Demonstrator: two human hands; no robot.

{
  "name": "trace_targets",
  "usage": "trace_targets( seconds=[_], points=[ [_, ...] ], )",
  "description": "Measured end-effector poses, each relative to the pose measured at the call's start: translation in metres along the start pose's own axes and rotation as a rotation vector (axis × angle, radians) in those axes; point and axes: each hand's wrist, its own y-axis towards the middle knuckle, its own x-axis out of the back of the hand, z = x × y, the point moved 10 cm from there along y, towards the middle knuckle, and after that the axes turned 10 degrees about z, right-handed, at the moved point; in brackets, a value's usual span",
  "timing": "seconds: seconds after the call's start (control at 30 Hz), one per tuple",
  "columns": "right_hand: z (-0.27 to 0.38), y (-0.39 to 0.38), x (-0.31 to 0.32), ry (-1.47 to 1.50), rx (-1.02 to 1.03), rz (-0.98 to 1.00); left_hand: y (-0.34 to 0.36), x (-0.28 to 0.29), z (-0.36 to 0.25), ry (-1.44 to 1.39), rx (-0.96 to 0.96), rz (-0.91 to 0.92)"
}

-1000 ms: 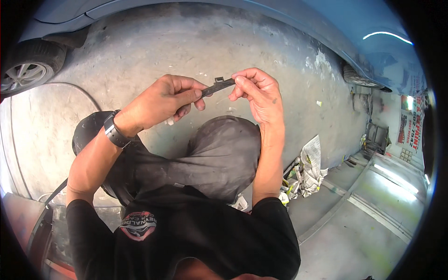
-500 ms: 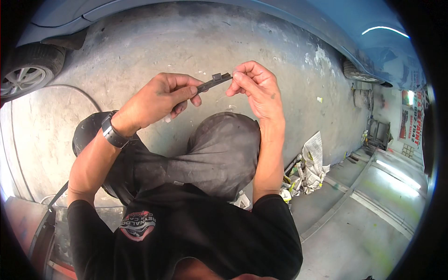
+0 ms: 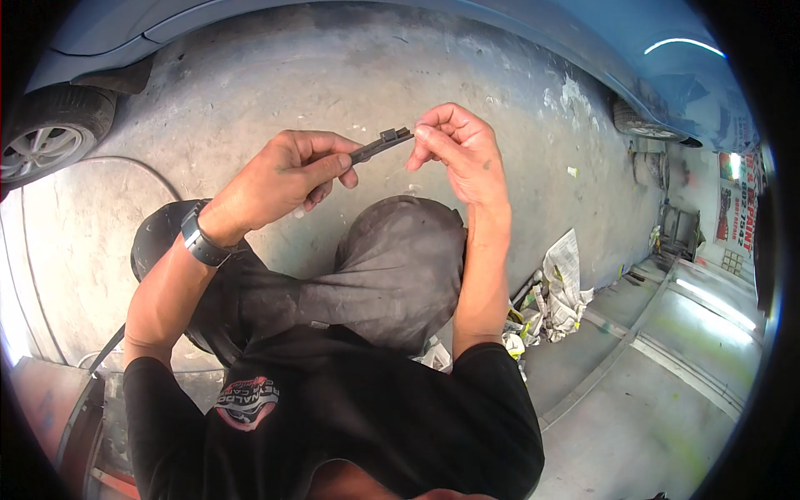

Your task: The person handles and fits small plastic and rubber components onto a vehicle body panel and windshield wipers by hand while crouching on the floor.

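Note:
In the head view my left hand [image 3: 296, 167] is closed on a narrow black plastic strip [image 3: 373, 147] with a small raised tab near its right end, tilted up to the right. My right hand [image 3: 454, 146] pinches at that far end with thumb and index, its other fingers curled; whether anything small is also between the fingertips is too small to tell. Both hands are held above my dark-trousered knees, over the concrete floor [image 3: 275, 100].
A blue car [image 3: 575, 33] runs along the top, its wheels [image 3: 46, 137] at left and right. A hose [image 3: 142, 165] curves at left. Crumpled newspaper [image 3: 560, 292] lies beside my right arm, with dusty panels [image 3: 667, 358] at lower right and a signboard [image 3: 733, 200] at far right.
Both hands and the strip have risen slightly in the view, the right hand most. The grip of my left hand on the strip looks much the same.

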Motion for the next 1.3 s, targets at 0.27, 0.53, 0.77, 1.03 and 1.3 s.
trace_targets(
  seconds=[0.27,0.53,0.77,1.03,1.3],
  points=[
    [0.0039,-0.0031,0.004,-0.043,0.032,-0.021,0.0001,-0.0007,0.0007,0.017,-0.001,0.0],
    [0.0028,-0.0015,0.0014,-0.036,0.085,0.025,-0.0013,-0.0014,-0.003,0.02,0.013,0.001],
    [0.0028,-0.0029,0.0003,-0.055,0.069,0.01,-0.0008,-0.0005,-0.0023,0.02,0.005,-0.001],
    [0.0015,-0.0063,0.0054,-0.067,0.011,-0.033,-0.0002,0.0013,-0.0009,0.018,-0.012,0.007],
    [0.0031,-0.0061,0.0038,-0.109,0.001,-0.03,-0.0016,-0.0012,0.0005,0.014,-0.001,0.003]
  ],
)
